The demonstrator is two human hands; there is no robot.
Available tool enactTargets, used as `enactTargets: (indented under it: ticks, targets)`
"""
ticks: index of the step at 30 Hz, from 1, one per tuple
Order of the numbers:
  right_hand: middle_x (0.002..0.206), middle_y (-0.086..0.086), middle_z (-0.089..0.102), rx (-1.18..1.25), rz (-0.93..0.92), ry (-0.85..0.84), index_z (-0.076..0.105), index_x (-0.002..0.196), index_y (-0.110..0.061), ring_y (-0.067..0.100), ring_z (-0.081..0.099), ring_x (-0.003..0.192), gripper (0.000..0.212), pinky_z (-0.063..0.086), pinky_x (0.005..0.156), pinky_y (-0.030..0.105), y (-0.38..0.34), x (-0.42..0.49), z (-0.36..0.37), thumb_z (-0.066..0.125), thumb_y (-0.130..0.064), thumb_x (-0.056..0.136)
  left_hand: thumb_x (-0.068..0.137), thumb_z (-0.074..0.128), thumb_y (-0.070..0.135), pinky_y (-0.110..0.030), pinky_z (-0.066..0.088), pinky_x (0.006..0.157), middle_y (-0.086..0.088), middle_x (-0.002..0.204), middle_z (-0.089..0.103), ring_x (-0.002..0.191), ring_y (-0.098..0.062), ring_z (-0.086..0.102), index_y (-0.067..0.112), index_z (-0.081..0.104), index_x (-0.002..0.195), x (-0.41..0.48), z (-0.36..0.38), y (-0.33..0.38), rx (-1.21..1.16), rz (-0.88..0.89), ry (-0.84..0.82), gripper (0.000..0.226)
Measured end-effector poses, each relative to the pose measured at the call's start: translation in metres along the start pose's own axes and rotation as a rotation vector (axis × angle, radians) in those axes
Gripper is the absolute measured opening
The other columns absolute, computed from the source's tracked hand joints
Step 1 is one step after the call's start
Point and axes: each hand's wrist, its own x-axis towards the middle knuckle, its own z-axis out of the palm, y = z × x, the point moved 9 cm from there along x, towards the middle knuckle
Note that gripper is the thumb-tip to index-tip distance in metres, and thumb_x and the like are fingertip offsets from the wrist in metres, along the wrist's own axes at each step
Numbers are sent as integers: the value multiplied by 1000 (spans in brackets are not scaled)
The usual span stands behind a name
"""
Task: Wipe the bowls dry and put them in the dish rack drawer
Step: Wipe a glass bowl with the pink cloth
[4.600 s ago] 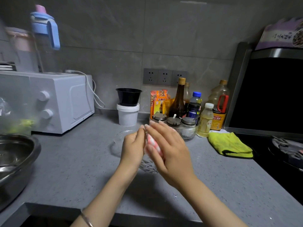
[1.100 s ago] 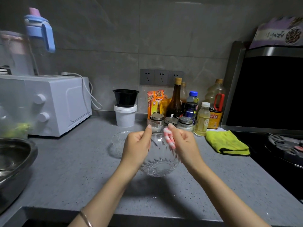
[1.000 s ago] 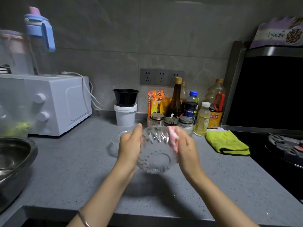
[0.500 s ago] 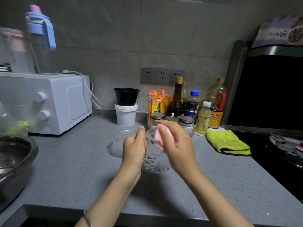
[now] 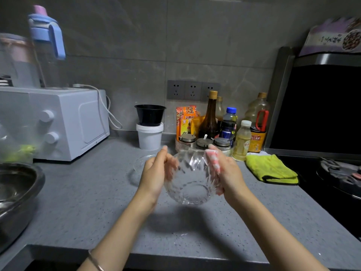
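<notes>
A: Head view: where is the glass bowl?

B: Lifted above the grey worktop, between both hands. The left hand is clamped on its 9 o'clock side; the right hand presses a pink-and-white cloth against its 3 o'clock side.

A: Room around it?

B: Bare worktop toward 6 and 8 o'clock, down to the front edge. A second glass dish lies at 10 o'clock, jars at 12, a yellow cloth at 3.

Bare forearms, no sleeves — a thin metal bangle on the left wrist.
</notes>
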Motion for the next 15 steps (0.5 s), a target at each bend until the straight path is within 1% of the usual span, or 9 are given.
enactTargets:
  ticks: [2, 4, 6, 8, 10, 11, 12, 13, 15]
  targets:
    - [53, 13, 49, -144, -112, -86, 55, 52, -15, 17, 43, 46, 50, 33, 49, 21, -11, 1, 10, 54, -47, 90, 99, 40, 38, -19, 37, 52, 7, 44, 51, 45, -4, 46, 17, 57, 53, -3, 11, 18, 114, 124, -83, 53]
    - [42, 3, 43, -201, -195, -138, 51, 44, -16, 11, 36, 37, 55, 31, 44, 20, -16, 0, 19, 51, -36, 95, 96, 43, 40, -17, 32, 47, 7, 36, 40, 38, -4, 38, 18, 52, 47, -10, 23, 28, 248, 230, -142, 54]
    - [41, 1, 43, -175, -265, -142, 49, 45, -8, 9, 37, 39, 56, 33, 46, 20, -20, -5, 23, 47, -31, 96, 95, 48, 38, -19, 30, 46, 8, 34, 35, 36, -4, 34, 20, 43, 40, -13, 25, 28, 292, 270, -130, 58]
    - [46, 7, 47, -98, -338, -116, 47, 53, 5, 11, 42, 46, 58, 36, 49, 18, -20, -12, 22, 43, -30, 99, 96, 49, 33, -22, 27, 45, 8, 33, 32, 35, -5, 30, 20, 37, 35, -12, 20, 23, 239, 234, -73, 63]
    - [62, 18, 54, -83, -394, -84, 57, 72, 5, 12, 49, 57, 51, 39, 54, 14, -15, -21, 19, 38, -33, 100, 96, 50, 32, -24, 25, 47, 7, 38, 30, 38, -8, 29, 21, 34, 38, -11, 12, 11, 89, 108, 3, 61]
    - [76, 16, 60, -93, -398, -77, 64, 90, -4, 8, 54, 65, 44, 40, 58, 12, -10, -26, 20, 35, -35, 98, 96, 51, 33, -24, 25, 49, 4, 42, 31, 40, -11, 30, 23, 35, 42, -9, 6, 2, 12, 39, 51, 57]
    - [95, 7, 64, -125, -413, -70, 62, 110, -16, -1, 57, 79, 39, 42, 67, 9, -5, -31, 22, 32, -36, 97, 95, 52, 33, -25, 28, 52, -1, 46, 34, 44, -14, 33, 21, 38, 48, -7, 1, -5, -59, -16, 99, 51]
    - [119, -4, 59, -191, -462, -48, 53, 127, -26, -9, 54, 101, 39, 43, 82, 8, -2, -38, 23, 30, -38, 98, 93, 54, 35, -27, 31, 57, -7, 52, 39, 50, -15, 38, 15, 45, 55, -5, -4, -11, -119, -51, 134, 44]
    - [148, -13, 35, -406, -629, -18, 33, 144, -30, -1, 29, 137, 47, 25, 110, 17, -3, -54, 30, 25, -44, 100, 88, 57, 41, -34, 37, 68, -12, 72, 52, 68, -23, 48, 8, 59, 76, -3, -7, -14, -195, -78, 168, 35]
